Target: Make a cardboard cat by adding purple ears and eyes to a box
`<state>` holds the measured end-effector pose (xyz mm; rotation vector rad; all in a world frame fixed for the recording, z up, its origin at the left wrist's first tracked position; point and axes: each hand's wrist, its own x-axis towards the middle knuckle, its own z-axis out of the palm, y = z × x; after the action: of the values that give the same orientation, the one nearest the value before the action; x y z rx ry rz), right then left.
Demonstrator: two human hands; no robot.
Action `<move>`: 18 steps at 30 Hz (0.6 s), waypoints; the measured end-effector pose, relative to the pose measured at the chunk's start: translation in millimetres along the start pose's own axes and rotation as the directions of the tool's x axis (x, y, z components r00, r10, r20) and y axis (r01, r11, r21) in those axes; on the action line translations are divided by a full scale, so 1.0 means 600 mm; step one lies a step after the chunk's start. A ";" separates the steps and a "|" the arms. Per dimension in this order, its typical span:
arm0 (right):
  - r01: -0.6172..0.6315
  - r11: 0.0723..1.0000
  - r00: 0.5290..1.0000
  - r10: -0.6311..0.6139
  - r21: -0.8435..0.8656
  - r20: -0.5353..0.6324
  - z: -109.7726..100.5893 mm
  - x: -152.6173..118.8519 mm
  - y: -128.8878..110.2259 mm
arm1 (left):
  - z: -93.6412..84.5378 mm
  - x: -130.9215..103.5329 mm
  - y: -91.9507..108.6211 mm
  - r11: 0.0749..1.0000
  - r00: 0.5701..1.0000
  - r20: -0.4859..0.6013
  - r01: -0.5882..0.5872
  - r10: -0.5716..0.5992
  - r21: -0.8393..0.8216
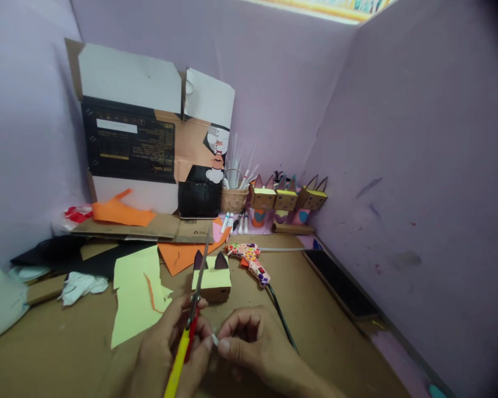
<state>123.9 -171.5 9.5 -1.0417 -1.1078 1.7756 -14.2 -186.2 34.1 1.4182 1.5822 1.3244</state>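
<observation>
Both my hands are close together at the lower middle. A pair of scissors point(187, 337) with yellow and red handles rests in my left hand point(160, 354), its blades pointing up and away. The left thumb and fingertip also pinch one side of a small white piece point(214, 339). My right hand point(253, 342) has its thumb and forefinger closed at the other side of that piece. Just beyond the fingers is a small cardboard box point(211, 280) with a yellow top and dark pointed ears. The scissors cross in front of its left part.
A flower-patterned glue gun point(251, 262) lies right of the box, its cord running toward me. Yellow paper point(135, 287) lies to the left, orange paper point(176, 257) behind. Eared cardboard figures point(285, 200) stand along the wall near a basket point(234, 199). A dark flat panel point(340, 284) lies right.
</observation>
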 end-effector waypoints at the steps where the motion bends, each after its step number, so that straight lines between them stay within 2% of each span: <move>1: 0.008 1.000 1.000 -0.008 -0.002 0.001 0.000 0.000 0.000 | 0.000 0.000 0.001 1.000 1.000 -0.004 -0.004 0.004 0.007; 11: 0.008 0.999 0.999 -0.010 -0.032 -0.045 0.004 0.001 -0.001 | 0.000 -0.003 0.005 0.999 0.998 0.056 0.036 -0.037 0.015; 18: -0.058 0.988 0.988 0.037 -0.141 -0.148 0.013 -0.001 -0.009 | -0.003 0.000 0.011 0.998 0.996 0.077 0.057 -0.054 -0.039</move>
<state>118.2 -172.3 16.9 -1.2731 -1.1426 1.6463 -13.8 -187.1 40.7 1.3734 1.5250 1.2491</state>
